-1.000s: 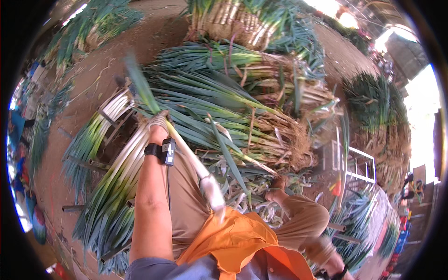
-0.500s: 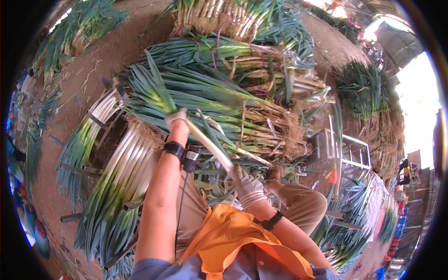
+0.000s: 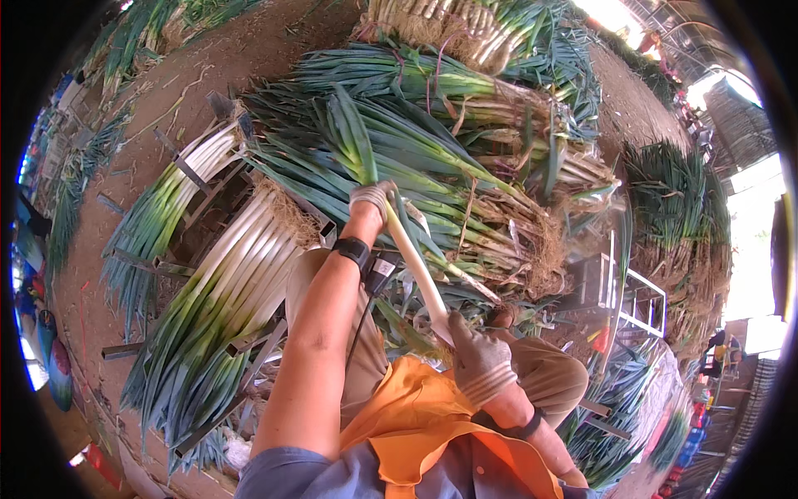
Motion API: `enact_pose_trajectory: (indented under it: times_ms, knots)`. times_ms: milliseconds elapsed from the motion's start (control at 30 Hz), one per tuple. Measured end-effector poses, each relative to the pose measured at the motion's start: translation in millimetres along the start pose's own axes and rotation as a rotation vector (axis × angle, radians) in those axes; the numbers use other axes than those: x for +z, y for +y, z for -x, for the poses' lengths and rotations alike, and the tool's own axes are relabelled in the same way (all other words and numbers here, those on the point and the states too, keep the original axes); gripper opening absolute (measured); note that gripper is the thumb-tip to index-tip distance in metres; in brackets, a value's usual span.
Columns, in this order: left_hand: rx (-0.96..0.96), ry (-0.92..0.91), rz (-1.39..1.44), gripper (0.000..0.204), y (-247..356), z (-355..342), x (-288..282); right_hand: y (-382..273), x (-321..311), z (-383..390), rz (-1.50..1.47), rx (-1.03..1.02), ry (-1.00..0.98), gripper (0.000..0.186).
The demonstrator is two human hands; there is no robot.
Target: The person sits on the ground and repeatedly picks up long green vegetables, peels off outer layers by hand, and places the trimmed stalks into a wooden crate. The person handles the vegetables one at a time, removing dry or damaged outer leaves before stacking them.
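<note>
One long green onion (image 3: pixel 413 262) slants between my gloved hands, its green leaves up and to the left, its white stalk down to the right. My left hand (image 3: pixel 372 200) is closed round it where white turns to green. At the lower end, my right hand (image 3: pixel 480 359) is closed on the stalk's base, which its fingers partly hide. Just beyond lies a large heap of untrimmed green onions (image 3: pixel 499 241), with brown roots and dry outer leaves. To my left, peeled green onions (image 3: pixel 237 266) with clean white stalks rest in a metal rack (image 3: pixel 249 353).
Another rack portion on the left holds more peeled green onions (image 3: pixel 179 191). A metal-framed stool (image 3: pixel 636 303) stands at the right. More bundles (image 3: pixel 677 200) stand on the far right, and others (image 3: pixel 440 29) lie at the back. Cut leaves litter the ground near my feet.
The view has shifted, so the surroundings sit further right. Both hands still hold the same green onion; my right hand has turned, its back now showing more at the stalk's base.
</note>
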State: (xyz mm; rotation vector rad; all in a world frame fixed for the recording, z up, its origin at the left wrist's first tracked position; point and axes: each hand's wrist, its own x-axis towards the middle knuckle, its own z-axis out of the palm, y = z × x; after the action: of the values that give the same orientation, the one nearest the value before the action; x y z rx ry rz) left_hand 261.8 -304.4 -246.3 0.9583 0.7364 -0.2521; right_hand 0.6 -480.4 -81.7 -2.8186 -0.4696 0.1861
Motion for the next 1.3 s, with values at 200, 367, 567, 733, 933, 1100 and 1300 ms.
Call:
enact_pose_trajectory:
  times_ms: [200,367,567,733,933,1100,1300]
  knots:
    - [0.071,0.041,-0.255,0.037,-20.1,2.3,16.8,3.5,-21.8,29.0,-0.149,-0.115,0.085,0.044]
    - [0.133,0.061,-0.23,0.019,24.2,-33.5,-11.7,39.5,-12.6,135.5,-1.047,0.46,-0.209,0.037]
    - [0.186,0.113,-0.047,0.015,8.2,8.4,15.8,83.2,-31.6,45.3,-0.093,0.172,0.005,0.042]
    - [0.282,0.235,-0.239,0.022,3.3,16.7,27.3,44.5,5.3,-2.4,-0.152,0.234,-0.204,0.057]
    - [0.36,0.237,-0.409,0.029,0.6,16.7,30.2,51.8,54.1,-16.5,0.052,0.273,-0.187,0.037]
    - [0.44,0.239,-0.533,0.025,-11.2,-6.8,25.9,57.0,60.6,-42.6,0.142,0.227,-0.255,0.016]
    - [0.183,-0.103,-0.166,0.024,8.4,13.6,32.6,73.1,53.3,-23.7,-0.488,0.122,-0.173,0.018]
